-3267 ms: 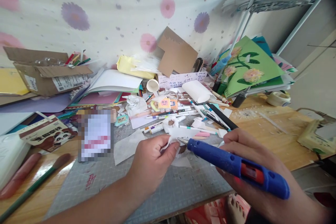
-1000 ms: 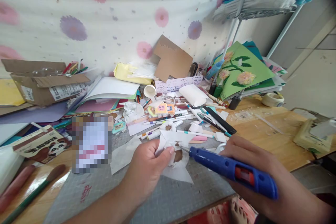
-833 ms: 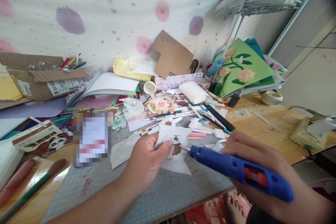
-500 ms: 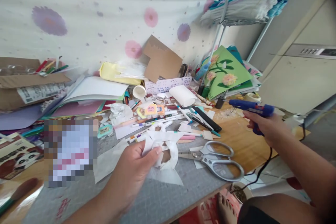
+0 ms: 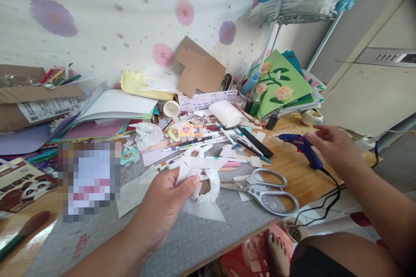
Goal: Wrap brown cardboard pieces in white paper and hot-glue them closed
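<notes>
Between the thumb and fingers of my left hand (image 5: 172,194) is a white paper craft piece (image 5: 212,186), with a ring-like loop and a ragged hole in it. Thin white paper hangs below that piece. On the wooden tabletop at the right lies a blue hot glue gun (image 5: 303,149), its nozzle pointing left and its cord running off the edge. My right hand (image 5: 336,145) hovers just behind the gun, thumb and index finger apart and nothing held. Large metal scissors (image 5: 260,190) lie on the grey cutting mat (image 5: 152,246), blades toward the paper piece.
Markers and paper scraps (image 5: 195,138) crowd the middle. Behind them stand a brown cardboard piece (image 5: 199,67) and a white roll (image 5: 227,114). A cardboard box (image 5: 39,104) sits at the left, a green flower picture (image 5: 282,82) at the back right. Bundled pipe cleaners (image 5: 302,2) hang above.
My right hand has let go of the glue gun, which now lies on the table. That hand has moved slightly up and back. My left hand keeps its hold on the paper piece.
</notes>
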Demonstrator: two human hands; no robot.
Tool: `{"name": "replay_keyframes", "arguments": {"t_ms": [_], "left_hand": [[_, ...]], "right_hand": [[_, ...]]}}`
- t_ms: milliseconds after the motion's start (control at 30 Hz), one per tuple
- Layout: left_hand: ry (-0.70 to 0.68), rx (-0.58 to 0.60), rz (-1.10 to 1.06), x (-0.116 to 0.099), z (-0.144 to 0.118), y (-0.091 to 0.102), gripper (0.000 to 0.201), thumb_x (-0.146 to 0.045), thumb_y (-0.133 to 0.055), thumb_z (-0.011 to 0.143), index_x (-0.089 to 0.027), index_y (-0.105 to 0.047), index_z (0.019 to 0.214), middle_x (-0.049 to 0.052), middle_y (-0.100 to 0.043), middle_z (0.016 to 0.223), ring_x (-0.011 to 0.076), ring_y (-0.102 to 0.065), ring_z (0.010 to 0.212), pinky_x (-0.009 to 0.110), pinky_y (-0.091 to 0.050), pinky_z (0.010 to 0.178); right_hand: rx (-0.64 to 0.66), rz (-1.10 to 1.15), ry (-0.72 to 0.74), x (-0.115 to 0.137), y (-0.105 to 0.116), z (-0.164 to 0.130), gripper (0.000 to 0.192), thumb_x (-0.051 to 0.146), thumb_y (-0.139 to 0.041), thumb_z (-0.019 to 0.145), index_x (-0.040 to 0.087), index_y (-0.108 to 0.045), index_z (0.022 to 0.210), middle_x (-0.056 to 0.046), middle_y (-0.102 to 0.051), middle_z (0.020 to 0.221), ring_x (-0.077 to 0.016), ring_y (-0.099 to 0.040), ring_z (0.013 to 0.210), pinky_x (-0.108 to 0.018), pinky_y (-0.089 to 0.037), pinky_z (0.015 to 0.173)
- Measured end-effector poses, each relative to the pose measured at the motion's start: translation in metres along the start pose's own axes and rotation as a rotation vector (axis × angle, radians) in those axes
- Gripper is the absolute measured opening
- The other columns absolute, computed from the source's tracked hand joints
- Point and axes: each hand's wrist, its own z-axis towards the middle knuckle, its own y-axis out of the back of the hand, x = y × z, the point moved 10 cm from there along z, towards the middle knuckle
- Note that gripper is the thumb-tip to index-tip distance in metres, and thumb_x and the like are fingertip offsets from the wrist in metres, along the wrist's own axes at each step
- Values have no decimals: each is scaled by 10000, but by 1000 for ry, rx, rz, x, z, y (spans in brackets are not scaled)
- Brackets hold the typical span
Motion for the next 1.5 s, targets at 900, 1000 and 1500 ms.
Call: {"name": "replay_keyframes", "arguments": {"t_ms": [900,1000,1500], "left_hand": [[-4,17,162,-5,-5,-3,232,-399,-590,777,-185,-678,795,10,-689,739,169,-571,666,242,-437,604],[2,17,151,-3,-6,-4,244,-409,-590,774,-182,-670,811,13,-680,736,173,-564,662,246,-433,588],[-34,-14,83,-1,-3,3,252,-428,-600,770,-183,-645,807,6,-654,729,192,-584,711,269,-442,631]], "right_hand": [[587,414,619,219,-65,-125,99,126,-517,839,194,-585,817,-60,-500,975,-167,-522,909,-312,-454,776],[530,305,776,227,-58,-139,191,53,-499,813,195,-589,902,-74,-509,1001,-195,-496,951,-350,-450,813],[394,316,959,241,-34,-158,115,85,-547,795,142,-633,845,-66,-609,928,-229,-517,985,-427,-385,928]]}}
